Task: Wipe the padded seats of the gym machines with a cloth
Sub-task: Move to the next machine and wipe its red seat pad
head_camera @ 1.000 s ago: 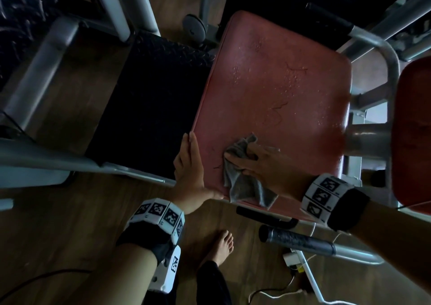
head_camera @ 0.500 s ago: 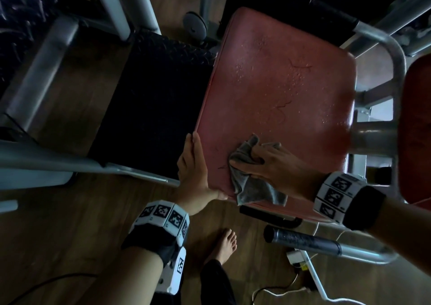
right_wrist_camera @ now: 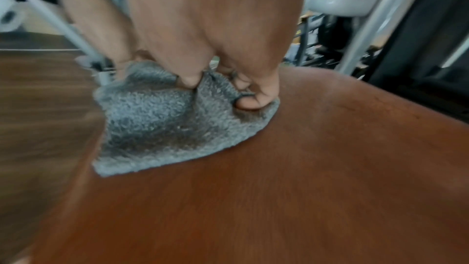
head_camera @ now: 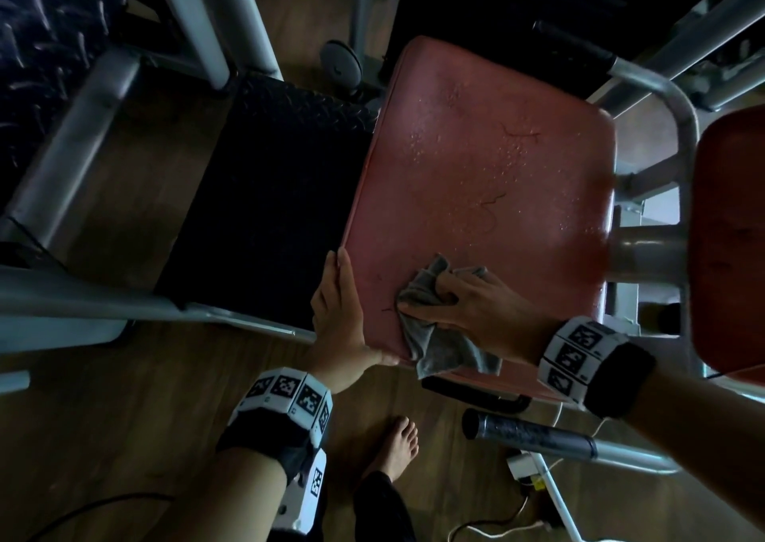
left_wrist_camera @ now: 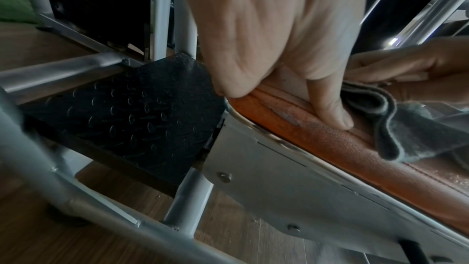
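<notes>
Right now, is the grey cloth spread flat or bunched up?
Bunched. The right hand grips the grey cloth in crumpled folds on the red seat.

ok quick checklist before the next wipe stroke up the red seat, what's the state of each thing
1. Cloth in hand: ok. The right hand grips the grey cloth, fingers curled into its folds.
2. Cloth on the pad: ok. It lies flat on the red seat near the front left corner, one end hanging over the front edge.
3. Seat steadied: ok. The left hand rests along the left edge, thumb over the front rim.
4. Path ahead: ok. Nothing lies on the pad beyond the cloth.
5. Work left: not ok. Droplets and cracks show on the far part.
6. Cloth cleanliness: cannot tell.
</notes>
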### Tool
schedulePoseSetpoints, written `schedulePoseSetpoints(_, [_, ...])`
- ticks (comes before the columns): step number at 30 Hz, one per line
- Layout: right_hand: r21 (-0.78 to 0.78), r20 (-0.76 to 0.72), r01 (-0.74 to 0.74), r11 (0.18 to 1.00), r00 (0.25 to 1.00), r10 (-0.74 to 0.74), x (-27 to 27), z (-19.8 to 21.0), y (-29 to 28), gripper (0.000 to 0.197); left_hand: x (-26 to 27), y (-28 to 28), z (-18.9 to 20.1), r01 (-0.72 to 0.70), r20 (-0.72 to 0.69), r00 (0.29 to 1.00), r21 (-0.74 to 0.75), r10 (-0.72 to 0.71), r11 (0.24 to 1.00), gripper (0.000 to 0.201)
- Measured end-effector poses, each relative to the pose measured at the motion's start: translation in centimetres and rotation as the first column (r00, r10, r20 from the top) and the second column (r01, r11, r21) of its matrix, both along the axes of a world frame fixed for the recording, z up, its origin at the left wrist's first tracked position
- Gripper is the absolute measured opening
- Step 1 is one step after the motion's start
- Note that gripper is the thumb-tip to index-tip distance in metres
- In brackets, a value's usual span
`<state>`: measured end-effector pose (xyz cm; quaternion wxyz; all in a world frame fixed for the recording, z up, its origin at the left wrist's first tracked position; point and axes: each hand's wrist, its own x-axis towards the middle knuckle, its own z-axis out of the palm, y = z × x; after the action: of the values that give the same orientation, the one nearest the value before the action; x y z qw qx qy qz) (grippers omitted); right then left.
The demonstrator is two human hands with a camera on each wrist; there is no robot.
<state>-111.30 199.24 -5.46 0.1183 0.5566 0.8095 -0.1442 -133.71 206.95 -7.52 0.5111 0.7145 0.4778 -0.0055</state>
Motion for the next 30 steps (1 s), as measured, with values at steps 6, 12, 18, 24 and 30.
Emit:
schedulePoseSetpoints(6, [0.065, -0.038, -0.01, 0.998, 0.999, 0.013, -0.8, 0.3, 1.2, 0.069, -0.2, 0.0, -0.3, 0.0, 0.013, 1.0, -0.017, 0.0, 1.0, 0.159])
schedulePoseSetpoints(12, [0.025, -0.014, -0.07, 0.997, 0.997, 0.07, -0.8, 0.5, 1.1, 0.073, -0.6, 0.6, -0.1, 0.052, 0.052, 0.997, -0.063, -0.049, 0.997, 0.154])
schedulePoseSetpoints(18, [0.041, -0.016, -0.043, 0.998, 0.999, 0.044, -1.5, 0.1, 1.3, 0.075, -3.7, 2.8, -0.6, -0.075, 0.335, 0.923, -0.321, 0.188, 0.944, 0.096])
schedulePoseSetpoints(24, [0.041, 0.004, -0.025, 0.999, 1.0, 0.025, -1.3, 0.4, 0.5, 0.077, -5.1, 3.3, -0.2, -0.194, 0.333, 0.896, -0.301, 0.293, 0.934, 0.043])
schedulePoseSetpoints(30, [-0.068, 0.079, -0.195, 0.978, 0.977, 0.2, -4.1, 0.8, 1.4, 0.088, -4.6, 3.4, -0.8, -0.334, 0.321, 0.849, -0.293, 0.421, 0.896, 0.031])
